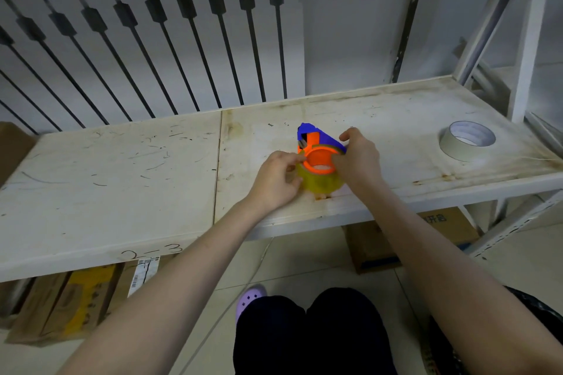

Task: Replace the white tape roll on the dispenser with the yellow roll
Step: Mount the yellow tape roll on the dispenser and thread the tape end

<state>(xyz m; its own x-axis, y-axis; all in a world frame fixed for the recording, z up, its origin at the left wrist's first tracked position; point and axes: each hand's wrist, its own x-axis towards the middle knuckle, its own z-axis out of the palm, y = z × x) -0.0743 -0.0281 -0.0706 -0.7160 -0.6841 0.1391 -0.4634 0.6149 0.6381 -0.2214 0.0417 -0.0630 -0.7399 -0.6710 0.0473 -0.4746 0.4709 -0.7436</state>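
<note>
White roll (467, 140) is off and parked on the shelf (122, 167) well right of the dispenser (316, 143), I've got the yellow roll (320, 181) over its orange hub, left hand (274, 181) pinching the roll's edge, right hand (359, 161) gripping roll and dispenser; seating looks unfinished and tape still needs threading.

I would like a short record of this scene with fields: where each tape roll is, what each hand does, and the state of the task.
yellow roll: on the orange hub of the dispenser, near the front edge of the shelf
white roll: off the dispenser, lying flat on the shelf to the right, untouched
left hand: fingers on the yellow roll's left side
right hand: on the roll's right side and the dispenser
task state: white roll removed; yellow roll on the hub, full seating not clear
</note>
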